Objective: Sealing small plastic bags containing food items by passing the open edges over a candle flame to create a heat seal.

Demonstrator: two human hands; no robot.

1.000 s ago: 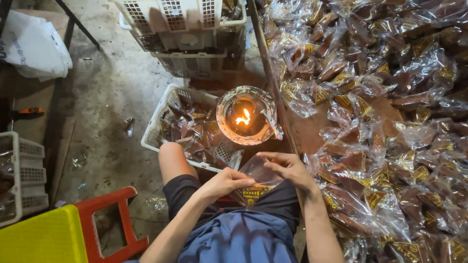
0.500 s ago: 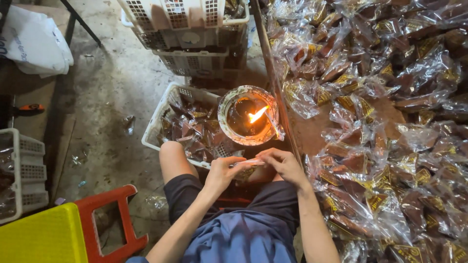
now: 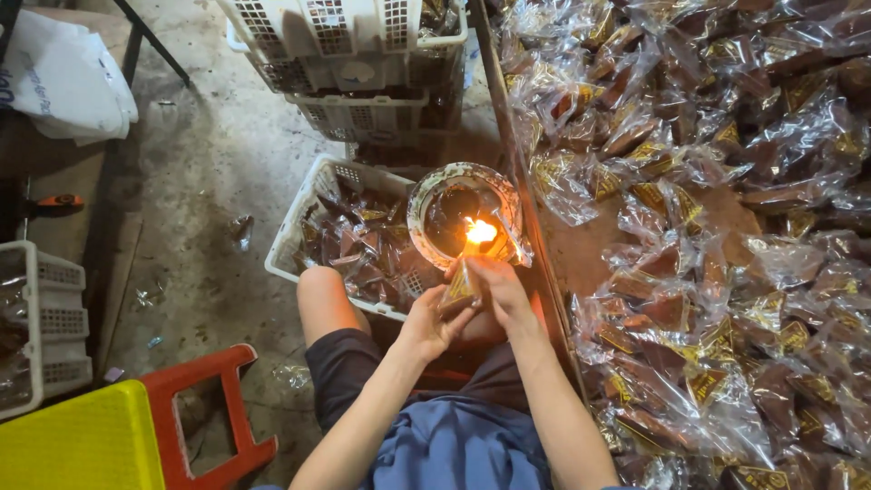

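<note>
Both hands pinch one clear packet [image 3: 461,286] together: the left hand [image 3: 434,319] grips its lower part, the right hand [image 3: 497,289] steadies its top edge right at the flame [image 3: 479,232]. The flame burns in a round tin [image 3: 425,201], just beyond the hands. Left of the tin sits a white basket [image 3: 295,231] of wrapped pieces; right of it lies the heap of packets [image 3: 717,227]. To seal well, I'd say only the open edge should brush the flame, briefly, fingers kept back.
</note>
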